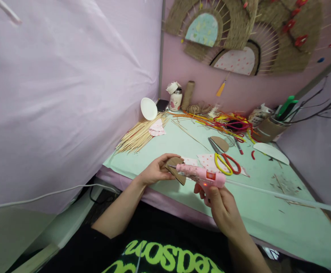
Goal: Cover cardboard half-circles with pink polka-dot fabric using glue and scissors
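My left hand (155, 170) pinches a brown semicircular cardboard piece (177, 170) above the near edge of the green table (267, 212). In my right hand (222, 206) is a pink hot glue gun (201, 175), gripped by its handle. The gun's nozzle points left and touches the cardboard's edge. A glue stick (281, 197) sticks out of the gun's back, running right across the table.
Yellow-and-red scissors (225, 159) lie just beyond the gun beside patterned paper (208, 162). A bundle of thin wooden sticks (139, 136) lies at the left. Coloured wires (225, 123), twine spool (187, 94), a jar (175, 99) and a cup of tools (270, 129) line the wall.
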The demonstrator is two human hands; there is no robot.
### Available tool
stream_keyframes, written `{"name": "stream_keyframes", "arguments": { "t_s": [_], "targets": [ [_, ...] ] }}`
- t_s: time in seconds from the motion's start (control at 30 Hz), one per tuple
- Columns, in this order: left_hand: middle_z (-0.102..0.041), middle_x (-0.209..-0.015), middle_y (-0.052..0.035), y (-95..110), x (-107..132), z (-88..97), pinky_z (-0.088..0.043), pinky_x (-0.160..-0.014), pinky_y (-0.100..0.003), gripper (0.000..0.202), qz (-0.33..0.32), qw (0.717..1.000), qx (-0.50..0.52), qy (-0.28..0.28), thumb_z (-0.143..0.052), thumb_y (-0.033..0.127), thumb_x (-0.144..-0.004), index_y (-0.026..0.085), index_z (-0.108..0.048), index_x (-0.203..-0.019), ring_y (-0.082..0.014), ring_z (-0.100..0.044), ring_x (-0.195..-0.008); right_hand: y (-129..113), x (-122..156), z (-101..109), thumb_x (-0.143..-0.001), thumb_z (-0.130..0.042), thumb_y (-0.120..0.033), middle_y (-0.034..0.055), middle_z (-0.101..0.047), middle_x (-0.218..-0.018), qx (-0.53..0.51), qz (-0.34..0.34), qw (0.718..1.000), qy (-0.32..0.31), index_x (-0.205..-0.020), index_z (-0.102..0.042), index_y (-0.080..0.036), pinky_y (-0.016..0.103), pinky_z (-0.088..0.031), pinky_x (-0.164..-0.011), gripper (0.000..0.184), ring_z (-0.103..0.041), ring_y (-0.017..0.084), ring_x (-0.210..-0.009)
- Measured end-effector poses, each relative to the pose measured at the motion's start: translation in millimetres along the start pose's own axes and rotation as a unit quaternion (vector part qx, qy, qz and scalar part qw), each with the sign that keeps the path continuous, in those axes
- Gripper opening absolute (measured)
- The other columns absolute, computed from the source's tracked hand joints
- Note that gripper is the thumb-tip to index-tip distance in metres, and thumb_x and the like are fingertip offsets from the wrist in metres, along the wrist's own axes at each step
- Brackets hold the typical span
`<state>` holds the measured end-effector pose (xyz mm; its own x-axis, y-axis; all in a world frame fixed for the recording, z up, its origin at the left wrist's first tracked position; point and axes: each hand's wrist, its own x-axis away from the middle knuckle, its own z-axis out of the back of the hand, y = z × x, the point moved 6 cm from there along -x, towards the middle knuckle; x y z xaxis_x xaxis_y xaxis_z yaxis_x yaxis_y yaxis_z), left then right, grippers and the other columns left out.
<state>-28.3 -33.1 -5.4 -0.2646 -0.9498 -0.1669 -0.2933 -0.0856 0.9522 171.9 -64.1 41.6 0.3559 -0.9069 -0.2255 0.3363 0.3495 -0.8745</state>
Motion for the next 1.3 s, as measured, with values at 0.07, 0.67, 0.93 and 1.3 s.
{"name": "stream_keyframes", "arguments": {
  "t_s": [0.07, 0.67, 0.93, 1.3],
  "targets": [
    [-0.061, -0.131, -0.0137, 0, 0, -0.1, -0.049, -0.095, -0.038, 0.068, -0.002, 1.0, 0.0, -0.002, -0.088, 0.022, -0.06, 0.021, -0.06, -0.123, -0.0285, -0.062, -0.115, 1, 0, 0, -0.097, -0.033, -0.05, 0.0013, -0.052, -0.062, 0.003, -0.001, 1.0, 0.0, -0.073, -0.061, -0.018, 0.025, -0.039, -0.051, 0.049, -0.047, 0.013, -0.055],
    [-0.063, -0.127, -0.0123, -1, 1, 1.3, -0.049, -0.09, -0.033, 0.07, -0.004, 1.0, -0.009, -0.001, -0.088, 0.026, -0.06, 0.021, -0.061, -0.124, -0.0255, -0.063, -0.109, 11, -4, 1, -0.096, -0.034, -0.055, 0.0034, -0.056, -0.066, 0.0, -0.025, 0.999, 0.031, -0.074, -0.059, -0.018, 0.027, -0.041, -0.055, 0.05, -0.05, 0.014, -0.059],
    [-0.066, -0.12, -0.0112, -1, 0, 3.7, -0.049, -0.088, -0.032, 0.071, -0.008, 1.0, -0.028, 0.012, -0.089, 0.027, -0.059, 0.02, -0.062, -0.124, -0.025, -0.063, -0.106, 16, -5, 8, -0.095, -0.034, -0.057, 0.0036, -0.056, -0.064, 0.019, -0.03, 0.998, 0.056, -0.071, -0.059, -0.018, 0.027, -0.042, -0.055, 0.052, -0.051, 0.015, -0.057],
    [-0.062, -0.131, -0.013, -3, 0, 5.9, -0.047, -0.096, -0.034, 0.069, -0.04, 0.999, -0.016, 0.006, -0.088, 0.025, -0.062, 0.022, -0.061, -0.125, -0.0269, -0.059, -0.118, 26, -4, 14, -0.094, -0.034, -0.059, 0.0035, -0.057, -0.064, 0.036, -0.04, 0.996, 0.068, -0.072, -0.059, -0.019, 0.027, -0.042, -0.055, 0.052, -0.051, 0.015, -0.057]
  ]
}}
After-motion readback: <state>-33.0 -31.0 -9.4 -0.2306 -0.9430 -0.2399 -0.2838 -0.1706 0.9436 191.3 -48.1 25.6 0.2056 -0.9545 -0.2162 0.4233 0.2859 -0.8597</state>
